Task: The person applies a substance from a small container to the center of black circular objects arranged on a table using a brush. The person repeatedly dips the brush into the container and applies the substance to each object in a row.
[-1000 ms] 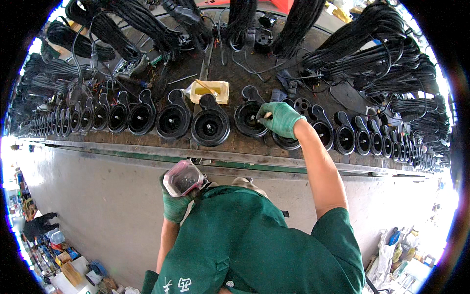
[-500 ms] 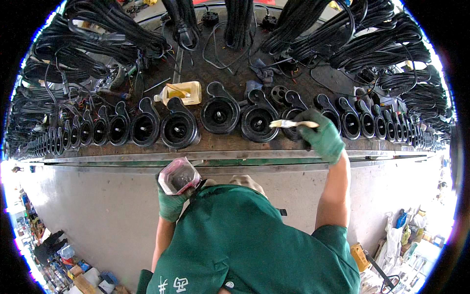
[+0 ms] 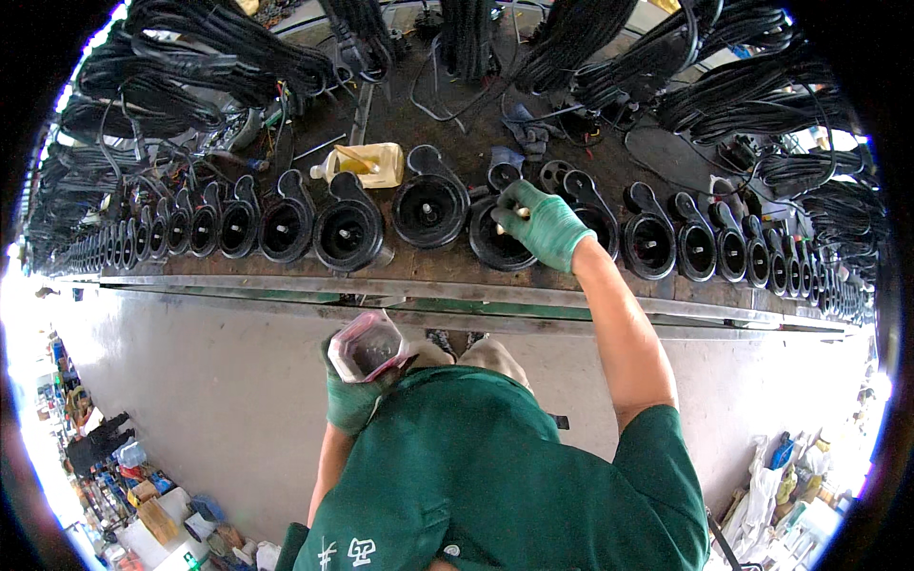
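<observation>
In front of my body, below the bench edge, my gloved left hand (image 3: pixel 354 398) is closed around a clear, pink-tinted plastic container (image 3: pixel 367 348) with its open top facing up. My gloved right hand (image 3: pixel 547 228) grips a paintbrush (image 3: pixel 525 213) over a round black housing (image 3: pixel 495 252). The fingers cover most of the brush, so whether its bristles touch the housing cannot be told. Immediately left stands another black housing (image 3: pixel 428 211) with a metal shaft tip at its centre, set slightly farther back than its neighbours.
Similar black housings line the bench (image 3: pixel 457 278) on both sides. A translucent bottle with yellowish contents (image 3: pixel 381 166) lies behind them. Thick bundles of black cable (image 3: pixel 466 43) hang along the far side. A dark cloth (image 3: pixel 529 133) and loose wires lie on the benchtop.
My right hand has moved left with the paintbrush, from beside one housing to over the one left of it. My left hand still holds the container. The whole view has shifted slightly.
</observation>
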Motion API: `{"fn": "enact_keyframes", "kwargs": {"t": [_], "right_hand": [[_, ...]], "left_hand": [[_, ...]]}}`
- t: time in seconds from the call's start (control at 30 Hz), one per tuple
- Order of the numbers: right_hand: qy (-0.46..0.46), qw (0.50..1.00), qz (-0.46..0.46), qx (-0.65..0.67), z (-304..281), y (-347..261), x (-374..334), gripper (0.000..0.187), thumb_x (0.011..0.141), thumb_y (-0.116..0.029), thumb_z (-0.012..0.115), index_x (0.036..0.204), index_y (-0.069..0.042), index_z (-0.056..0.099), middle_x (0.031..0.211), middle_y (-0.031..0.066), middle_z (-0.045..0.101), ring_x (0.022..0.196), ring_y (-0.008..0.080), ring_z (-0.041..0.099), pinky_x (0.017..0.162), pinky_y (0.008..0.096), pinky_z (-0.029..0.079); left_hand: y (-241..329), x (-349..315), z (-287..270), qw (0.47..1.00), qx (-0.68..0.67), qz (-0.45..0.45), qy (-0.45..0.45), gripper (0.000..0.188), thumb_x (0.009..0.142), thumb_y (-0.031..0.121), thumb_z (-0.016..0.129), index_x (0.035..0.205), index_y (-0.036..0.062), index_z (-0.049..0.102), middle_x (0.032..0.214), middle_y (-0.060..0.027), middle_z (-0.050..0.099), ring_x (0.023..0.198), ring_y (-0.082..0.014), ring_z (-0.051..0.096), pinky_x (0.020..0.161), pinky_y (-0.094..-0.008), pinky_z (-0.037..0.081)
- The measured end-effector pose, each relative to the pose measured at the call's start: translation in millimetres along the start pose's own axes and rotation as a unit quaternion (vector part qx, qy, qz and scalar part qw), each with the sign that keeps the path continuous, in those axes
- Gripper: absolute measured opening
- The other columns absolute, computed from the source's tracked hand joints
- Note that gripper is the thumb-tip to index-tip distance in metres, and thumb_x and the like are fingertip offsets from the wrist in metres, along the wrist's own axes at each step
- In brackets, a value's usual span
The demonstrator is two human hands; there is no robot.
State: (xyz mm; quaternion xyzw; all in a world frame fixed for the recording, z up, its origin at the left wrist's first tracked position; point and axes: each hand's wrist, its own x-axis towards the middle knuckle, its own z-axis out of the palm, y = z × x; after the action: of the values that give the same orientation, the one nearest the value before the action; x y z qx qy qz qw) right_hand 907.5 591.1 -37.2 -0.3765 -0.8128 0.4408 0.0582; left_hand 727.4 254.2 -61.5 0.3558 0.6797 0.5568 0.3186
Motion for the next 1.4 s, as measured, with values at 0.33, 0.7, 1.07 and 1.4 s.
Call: {"fn": "enact_keyframes", "kwargs": {"t": [0.33,0.7,1.07,1.4], "right_hand": [[-0.085,0.977,0.007,-0.195,-9,-13,-9,0.019,0.090,-0.018,0.069,0.107,-0.008,0.069,0.095,0.0175,0.073,0.086,0.0349,0.070,0.076,0.0418,0.053],[0.111,0.991,0.016,-0.068,-43,-23,-65,0.022,0.089,-0.001,0.068,0.110,-0.007,0.072,0.105,0.0075,0.069,0.093,0.0207,0.065,0.086,0.0318,0.052],[0.357,0.930,0.075,0.053,-65,61,-136,0.017,0.099,-0.014,0.070,0.110,-0.002,0.071,0.081,0.0012,0.069,0.070,0.0060,0.054,0.063,0.0260,0.048],[0.169,0.972,0.073,0.147,-55,92,-63,0.019,0.101,-0.020,0.068,0.111,-0.005,0.070,0.079,0.0026,0.070,0.060,0.0073,0.059,0.053,0.0264,0.047]], "left_hand": [[-18,14,-21,0.998,-0.059,-0.001,-0.021,0.083,0.069,0.009,0.094,0.138,0.0017,0.047,0.131,-0.0114,0.060,0.118,-0.0238,0.063,0.100,-0.0378,0.054],[-63,21,-48,0.995,-0.020,-0.037,-0.089,0.105,0.062,0.009,0.099,0.142,0.0106,0.031,0.136,-0.0105,0.053,0.122,-0.0234,0.059,0.103,-0.0378,0.055],[-24,24,16,0.997,-0.032,0.014,-0.062,0.071,0.069,-0.006,0.079,0.135,-0.0010,0.053,0.124,-0.0120,0.068,0.114,-0.0234,0.067,0.102,-0.0399,0.054],[6,-1,81,0.997,0.038,0.050,-0.034,0.073,0.067,-0.004,0.082,0.134,-0.0034,0.051,0.129,-0.0154,0.062,0.115,-0.0233,0.064,0.101,-0.0402,0.053]]}}
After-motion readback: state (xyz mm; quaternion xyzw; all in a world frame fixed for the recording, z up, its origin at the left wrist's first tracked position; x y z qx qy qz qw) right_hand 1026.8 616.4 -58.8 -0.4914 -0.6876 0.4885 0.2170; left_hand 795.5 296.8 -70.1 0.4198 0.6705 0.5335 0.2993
